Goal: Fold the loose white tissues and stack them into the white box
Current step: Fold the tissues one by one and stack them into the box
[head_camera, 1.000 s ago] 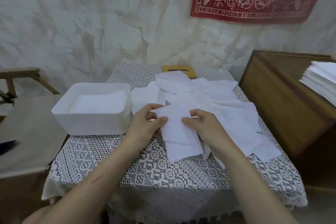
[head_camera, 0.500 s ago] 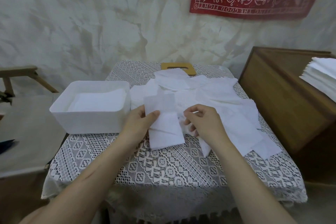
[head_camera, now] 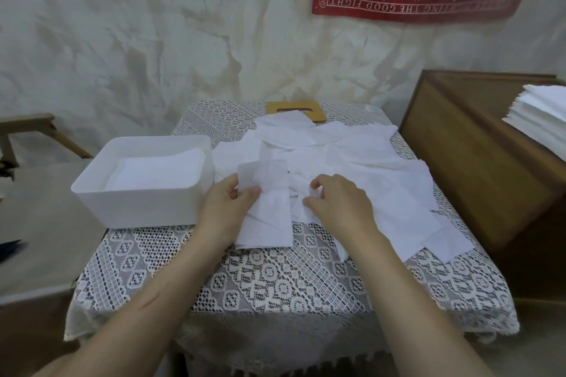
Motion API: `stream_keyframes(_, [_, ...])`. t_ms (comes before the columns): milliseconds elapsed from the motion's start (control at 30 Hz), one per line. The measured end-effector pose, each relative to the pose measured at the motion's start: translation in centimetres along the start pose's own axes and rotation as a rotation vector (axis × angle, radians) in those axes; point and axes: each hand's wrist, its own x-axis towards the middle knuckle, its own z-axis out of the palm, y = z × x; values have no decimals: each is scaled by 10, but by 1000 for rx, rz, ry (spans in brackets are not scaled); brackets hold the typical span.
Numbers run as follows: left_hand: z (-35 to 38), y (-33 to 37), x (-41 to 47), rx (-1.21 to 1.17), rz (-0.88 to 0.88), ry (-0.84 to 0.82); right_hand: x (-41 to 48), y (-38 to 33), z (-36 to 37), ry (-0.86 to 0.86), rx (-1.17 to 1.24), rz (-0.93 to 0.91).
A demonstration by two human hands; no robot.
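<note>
A white box stands at the table's left edge with folded tissues stacked flat inside. My left hand pinches a folded white tissue by its left edge, just right of the box. My right hand rests with curled fingers on the pile of loose white tissues spread over the middle and right of the table, its fingertips pinching a crumpled sheet.
A lace tablecloth covers the small table. A wooden lid lies at the back. A wooden cabinet at right bears a stack of tissues. A wooden chair stands at left.
My left hand has carried the folded tissue leftward toward the box, holding it alone. My right hand let go of it and moved onto the loose pile.
</note>
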Motion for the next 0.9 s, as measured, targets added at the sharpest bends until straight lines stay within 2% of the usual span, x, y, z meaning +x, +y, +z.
stream_keyframes(267, [-1, -2, -2, -10, -11, -3, 6, -2, 7, 86, -60, -12])
stream_keyframes(500, [-3, 0, -11, 16, -17, -7, -6, -15, -10, 118, 116, -38])
stream_keyframes(700, [-3, 0, -16, 25, -2, 23, -23, -13, -7, -98, 122, 23])
stream_keyframes(833, [-3, 1, -15, 23, -12, 30, -15, -8, -6, -45, 50, 16])
stream_keyframes(900, [-3, -1, -13, 20, -14, 31, -9, -4, -7, -93, 26, 15])
